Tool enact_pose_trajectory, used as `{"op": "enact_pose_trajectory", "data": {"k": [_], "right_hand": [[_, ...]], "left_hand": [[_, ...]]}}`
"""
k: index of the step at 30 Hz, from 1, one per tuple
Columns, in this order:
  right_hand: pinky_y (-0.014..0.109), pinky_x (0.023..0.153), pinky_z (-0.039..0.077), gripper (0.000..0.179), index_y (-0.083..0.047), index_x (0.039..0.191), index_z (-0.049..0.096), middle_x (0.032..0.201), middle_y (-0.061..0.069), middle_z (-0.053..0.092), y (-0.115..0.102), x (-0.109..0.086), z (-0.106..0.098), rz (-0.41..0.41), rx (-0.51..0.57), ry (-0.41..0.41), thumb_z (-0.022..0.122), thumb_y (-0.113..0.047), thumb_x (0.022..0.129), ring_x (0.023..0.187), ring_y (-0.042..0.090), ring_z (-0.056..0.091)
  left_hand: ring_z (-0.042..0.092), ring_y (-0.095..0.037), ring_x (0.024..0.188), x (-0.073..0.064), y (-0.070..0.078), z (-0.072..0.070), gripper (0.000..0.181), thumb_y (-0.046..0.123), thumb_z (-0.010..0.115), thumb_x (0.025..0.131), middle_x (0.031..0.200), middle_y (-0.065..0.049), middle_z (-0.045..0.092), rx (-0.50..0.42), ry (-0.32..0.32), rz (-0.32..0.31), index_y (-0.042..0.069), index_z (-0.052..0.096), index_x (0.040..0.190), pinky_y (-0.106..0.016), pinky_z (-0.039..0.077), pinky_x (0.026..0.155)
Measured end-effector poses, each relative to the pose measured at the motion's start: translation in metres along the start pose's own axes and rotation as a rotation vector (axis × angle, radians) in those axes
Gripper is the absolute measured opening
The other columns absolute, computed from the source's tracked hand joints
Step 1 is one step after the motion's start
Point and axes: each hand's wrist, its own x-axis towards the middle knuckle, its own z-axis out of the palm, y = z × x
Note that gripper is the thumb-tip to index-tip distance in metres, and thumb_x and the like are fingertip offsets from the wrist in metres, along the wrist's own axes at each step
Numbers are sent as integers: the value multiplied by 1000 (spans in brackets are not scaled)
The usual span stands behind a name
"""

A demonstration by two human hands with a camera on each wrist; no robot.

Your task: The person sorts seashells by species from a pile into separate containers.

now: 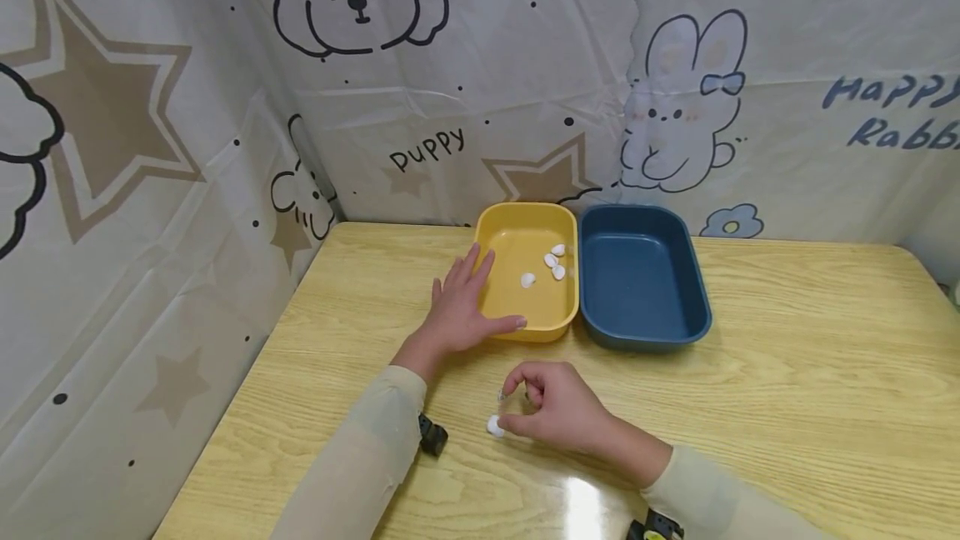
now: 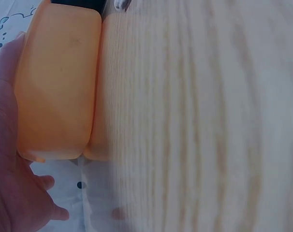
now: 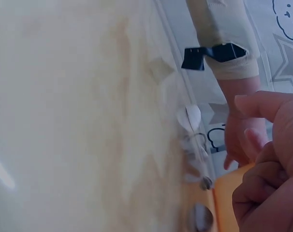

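My left hand (image 1: pixel 461 311) rests at the near left corner of a yellow tray (image 1: pixel 525 329), thumb along the front rim and fingers spread on the left side. In the left wrist view it lies against the tray's outer wall (image 2: pixel 59 87). Several small white shell-like pieces (image 1: pixel 528 280) lie inside the tray. On the table, my right hand (image 1: pixel 562 407) has thumb and index finger parted and bent, with nothing visible between the tips. The thumb tip is right by a white shell-like piece (image 1: pixel 493 426). In the right wrist view, that white piece (image 3: pixel 190 117) stands in a row with a grey striped piece (image 3: pixel 206 182) and a brownish one (image 3: pixel 202 217).
A dark blue tray (image 1: pixel 637 336) stands against the yellow tray's right side. Behind both hangs a printed cloth (image 1: pixel 525 65), which also covers the left side. The wooden table (image 1: pixel 817 340) extends to the right. Dark wrist straps (image 1: pixel 432 436) sit on the sleeves.
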Motion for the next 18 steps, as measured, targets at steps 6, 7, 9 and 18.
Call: {"op": "enact_pose_trajectory", "data": {"k": [6,7,9,18], "right_hand": [[30,62,43,24,-17,92,70,54,-14,32,4,-1,8,11,-63,3,88,-22,77,47,1,31],[34,70,45,24,-18,92,70,54,-14,33,5,-1,9,7,-76,5,88,-22,77,47,1,32],[47,86,42,25,-19,92,70,54,-16,33,6,-1,11,1,-105,4,89,-23,76,47,0,33],[35,67,51,24,-16,94,72,50,-15,41,6,-2,20,-8,-220,-39,86,-20,75,45,0,37]], "left_hand": [[-4,-26,151,0,1,-1,118,81,64,73,167,4,-5,-3,2,3,27,9,162,-65,1,112],[-4,-26,151,0,1,-1,118,81,64,74,167,4,-5,-5,0,1,27,9,162,-65,1,112],[-3,-27,151,0,1,-1,118,82,63,73,167,4,-5,0,-2,0,27,8,162,-65,1,112],[-1,-29,151,-1,-1,0,120,86,60,71,167,4,-5,5,1,3,27,9,162,-65,3,112]]}}
